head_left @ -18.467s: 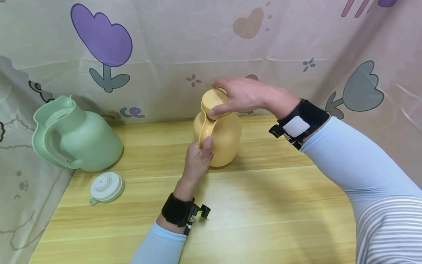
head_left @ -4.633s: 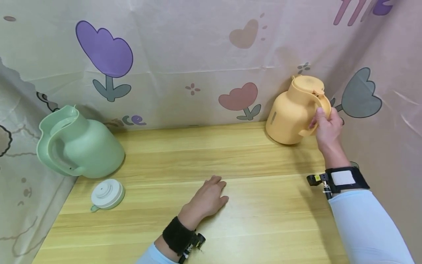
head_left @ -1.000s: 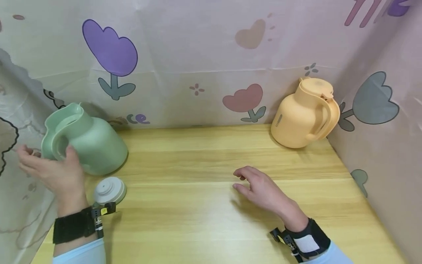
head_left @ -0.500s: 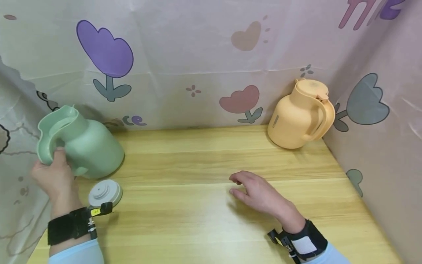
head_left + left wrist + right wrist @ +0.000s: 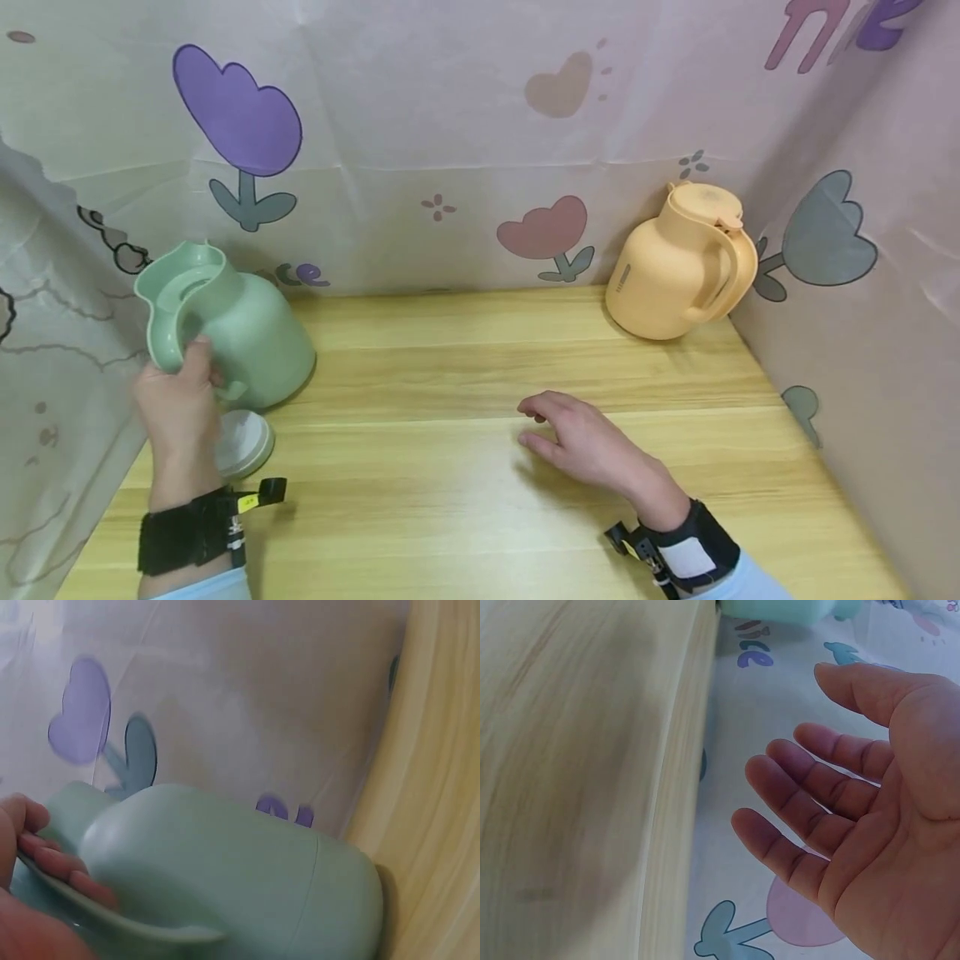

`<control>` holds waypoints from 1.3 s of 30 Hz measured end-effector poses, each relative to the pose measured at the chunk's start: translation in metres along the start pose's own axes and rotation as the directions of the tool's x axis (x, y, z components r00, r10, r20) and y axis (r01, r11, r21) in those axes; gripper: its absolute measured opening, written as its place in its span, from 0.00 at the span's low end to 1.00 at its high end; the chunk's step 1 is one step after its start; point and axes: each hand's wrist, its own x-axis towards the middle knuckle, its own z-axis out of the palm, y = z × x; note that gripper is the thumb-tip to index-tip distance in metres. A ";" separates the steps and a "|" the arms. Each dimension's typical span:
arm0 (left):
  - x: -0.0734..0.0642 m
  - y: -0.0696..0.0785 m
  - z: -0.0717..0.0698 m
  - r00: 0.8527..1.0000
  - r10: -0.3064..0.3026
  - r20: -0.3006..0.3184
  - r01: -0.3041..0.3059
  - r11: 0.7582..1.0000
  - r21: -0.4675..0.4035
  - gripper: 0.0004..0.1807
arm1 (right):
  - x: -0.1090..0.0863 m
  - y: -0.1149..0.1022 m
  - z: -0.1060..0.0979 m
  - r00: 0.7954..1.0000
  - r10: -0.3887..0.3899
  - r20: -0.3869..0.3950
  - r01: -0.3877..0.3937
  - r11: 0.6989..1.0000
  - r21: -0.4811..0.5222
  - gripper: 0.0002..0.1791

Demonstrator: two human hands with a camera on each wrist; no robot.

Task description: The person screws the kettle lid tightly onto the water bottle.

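My left hand grips the handle of a green jug at the table's left side. In the left wrist view the fingers wrap round that handle beside the jug's body. The jug's top stands without its lid, and an inner rim shows within the wide spout. A white round lid lies on the table just below the jug, partly covered by my left hand. My right hand hovers over the middle right of the table, fingers loosely bent; the right wrist view shows its palm holding nothing.
A yellow jug with its lid on stands at the back right corner, handle toward the right. The wooden table meets a patterned cloth hung behind and at both sides.
My left hand has closed round the green jug's handle and shifted the jug rightward, toward the white lid. Earlier, my right hand let go of the yellow jug at the right corner.
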 end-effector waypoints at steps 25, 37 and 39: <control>-0.163 -0.019 0.120 0.811 0.135 0.569 -0.239 0.964 0.113 0.13 | -0.002 0.003 -0.005 1.000 0.002 -0.020 -0.002 1.000 -0.006 0.21; -0.187 -0.022 0.154 0.750 0.194 0.632 -0.270 0.963 0.026 0.15 | -0.001 0.005 -0.010 0.998 -0.001 -0.057 0.001 1.000 0.014 0.21; -0.189 -0.021 0.155 0.747 0.194 0.635 -0.273 0.962 0.027 0.15 | -0.001 0.005 -0.010 0.998 -0.002 -0.059 0.003 1.000 0.015 0.20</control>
